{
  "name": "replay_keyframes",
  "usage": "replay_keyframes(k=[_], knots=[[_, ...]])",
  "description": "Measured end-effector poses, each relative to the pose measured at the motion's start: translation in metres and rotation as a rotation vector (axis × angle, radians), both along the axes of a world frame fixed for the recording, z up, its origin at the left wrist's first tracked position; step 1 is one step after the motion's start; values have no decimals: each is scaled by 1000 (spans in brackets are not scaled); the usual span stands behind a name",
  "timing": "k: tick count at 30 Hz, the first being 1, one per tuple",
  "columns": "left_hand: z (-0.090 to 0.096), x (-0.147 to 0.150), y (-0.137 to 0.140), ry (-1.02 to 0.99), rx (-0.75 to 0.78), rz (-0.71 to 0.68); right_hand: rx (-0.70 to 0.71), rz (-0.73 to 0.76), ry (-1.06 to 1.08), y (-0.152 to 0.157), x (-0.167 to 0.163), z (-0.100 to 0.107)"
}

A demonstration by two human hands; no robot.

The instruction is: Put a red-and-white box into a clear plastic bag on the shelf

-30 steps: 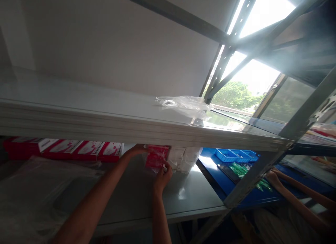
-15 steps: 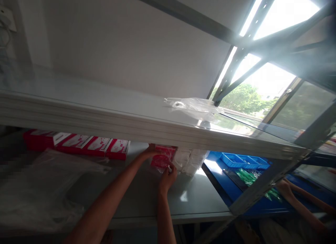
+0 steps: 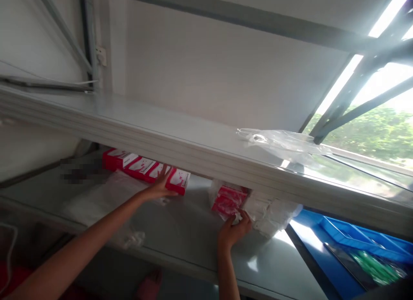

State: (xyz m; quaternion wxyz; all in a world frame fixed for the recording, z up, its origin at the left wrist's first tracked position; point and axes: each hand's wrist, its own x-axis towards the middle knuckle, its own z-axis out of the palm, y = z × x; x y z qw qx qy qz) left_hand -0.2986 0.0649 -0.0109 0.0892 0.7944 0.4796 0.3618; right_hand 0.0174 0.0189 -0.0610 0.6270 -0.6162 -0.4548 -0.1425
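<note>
Grey metal lower shelf (image 3: 180,231): row of red-and-white cardboard boxes (image 3: 145,171) at its back; left hand (image 3: 159,189), fingers spread, rests on the endmost box. Right hand (image 3: 234,231) pinches the clear plastic bag of red packets (image 3: 227,201) beside white bundles (image 3: 272,214).

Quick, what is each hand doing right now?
Left hand: open, fingers spread flat on the row of red boxes.
Right hand: fingers curled at the edge of the bagged red packet; a firm grip cannot be told.
</note>
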Motion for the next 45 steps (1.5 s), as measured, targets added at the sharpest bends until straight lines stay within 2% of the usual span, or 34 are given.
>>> replay_keyframes(k=[3, 5, 7, 9, 12, 15, 20, 27, 30, 33, 37, 42, 45], knots=[[-5, -77, -56, 131, 36, 189, 12, 86, -180, -2, -7, 0], [-8, -107, -102, 221, 59, 300, -22, 175, -323, -1, -11, -2], [-14, -118, -146, 313, 35, 297, -60, 263, -439, 1, -15, -5], [-22, -116, -180, 392, 20, 195, -92, 333, -502, 3, -20, -7], [-34, -104, -206, 444, 72, 97, -134, 397, -530, 2, -26, -9], [-33, -98, -207, 431, 98, 82, -174, 449, -536, -6, -35, -9], [-7, -107, -193, 358, 61, 13, -285, 564, -539, -35, -71, -5], [31, -131, -184, 365, -19, -95, -486, 765, -741, -66, -172, 29], [48, -136, -184, 348, -53, -133, -502, 794, -877, -65, -214, 44], [65, -137, -187, 317, -49, -115, -557, 775, -978, -55, -241, 55], [85, -139, -192, 211, 14, -49, -607, 749, -997, -48, -250, 72], [102, -124, -197, -200, 92, -19, -372, 679, -870, -72, -236, 94], [110, -101, -201, -432, 98, 1, -312, 715, -932, -92, -218, 102]])
